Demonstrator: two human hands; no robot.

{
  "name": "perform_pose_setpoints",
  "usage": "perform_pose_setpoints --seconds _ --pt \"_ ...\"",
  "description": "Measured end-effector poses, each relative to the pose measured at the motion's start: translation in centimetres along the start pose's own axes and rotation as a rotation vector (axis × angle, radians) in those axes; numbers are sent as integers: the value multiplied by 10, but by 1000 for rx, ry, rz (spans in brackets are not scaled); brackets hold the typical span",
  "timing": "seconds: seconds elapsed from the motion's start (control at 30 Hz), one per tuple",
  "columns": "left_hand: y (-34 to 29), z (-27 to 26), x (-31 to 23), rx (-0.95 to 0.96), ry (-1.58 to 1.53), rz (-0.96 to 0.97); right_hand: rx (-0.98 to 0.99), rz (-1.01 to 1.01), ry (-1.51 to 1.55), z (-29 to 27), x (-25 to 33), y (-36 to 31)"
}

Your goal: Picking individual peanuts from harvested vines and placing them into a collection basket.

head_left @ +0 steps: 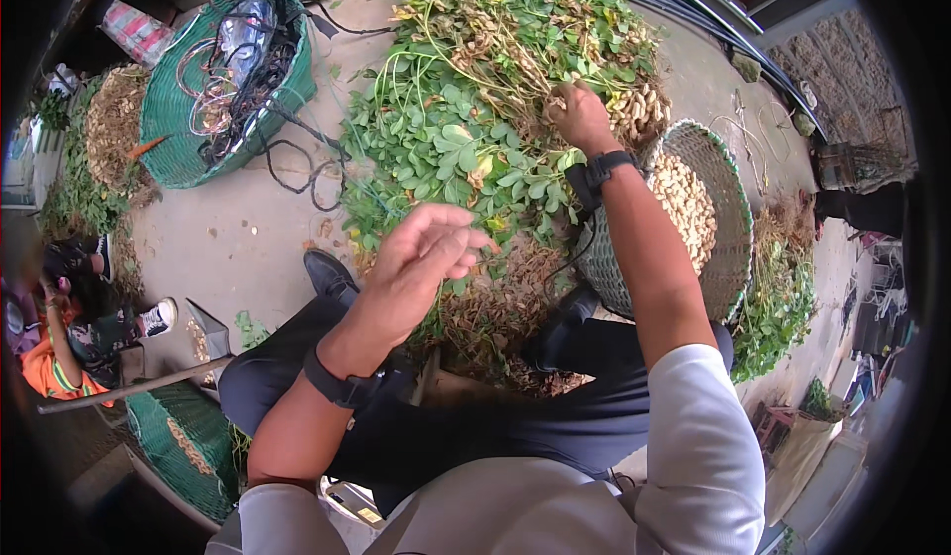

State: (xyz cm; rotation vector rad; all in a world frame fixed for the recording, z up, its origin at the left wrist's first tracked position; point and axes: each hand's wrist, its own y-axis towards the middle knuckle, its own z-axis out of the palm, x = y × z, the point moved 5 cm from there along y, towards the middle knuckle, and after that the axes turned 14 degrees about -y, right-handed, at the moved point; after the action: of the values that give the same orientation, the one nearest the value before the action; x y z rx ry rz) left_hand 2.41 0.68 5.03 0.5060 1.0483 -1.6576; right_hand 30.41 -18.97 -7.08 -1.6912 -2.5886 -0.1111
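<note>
A large heap of peanut plants (446,149), with green leaves and brown roots, lies on the ground in front of me. At its far right my right hand (582,119) is closed around the root end of some plants, the grip partly hidden by the fingers. Pale peanut pods (639,111) cluster right beside that hand. My left hand (421,258) hovers over the near edge of the heap, its fingers loosely bent and apart, with nothing visible in it. Under my right forearm stands a woven basket (735,228) holding many picked peanuts (686,208).
A green mesh basket (163,124) with cables and a plastic bottle stands at the upper left. Dry stalks and roots (495,307) lie between my feet. More plants (778,307) lie right of the peanut basket. Another person (64,357) sits at the left edge.
</note>
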Motion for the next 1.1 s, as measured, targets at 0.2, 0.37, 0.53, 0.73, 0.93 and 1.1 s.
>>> perform_pose_setpoints --seconds 0.2,0.37,0.53,0.73,0.93,1.1 --pt "-2 -2 -9 4 103 -14 68 118 -205 49 9 32" --pt "-2 -4 -8 23 125 -29 25 94 -181 48 5 24" --pt "-3 5 -10 76 264 61 -77 -38 312 -37 -5 -1" --pt "-11 30 -33 85 634 497 301 16 859 -127 7 -79" --pt "-9 13 -66 -309 571 793 290 148 1036 -156 23 -141" --pt "15 -26 -47 -359 431 434 384 235 1052 -154 28 -171"
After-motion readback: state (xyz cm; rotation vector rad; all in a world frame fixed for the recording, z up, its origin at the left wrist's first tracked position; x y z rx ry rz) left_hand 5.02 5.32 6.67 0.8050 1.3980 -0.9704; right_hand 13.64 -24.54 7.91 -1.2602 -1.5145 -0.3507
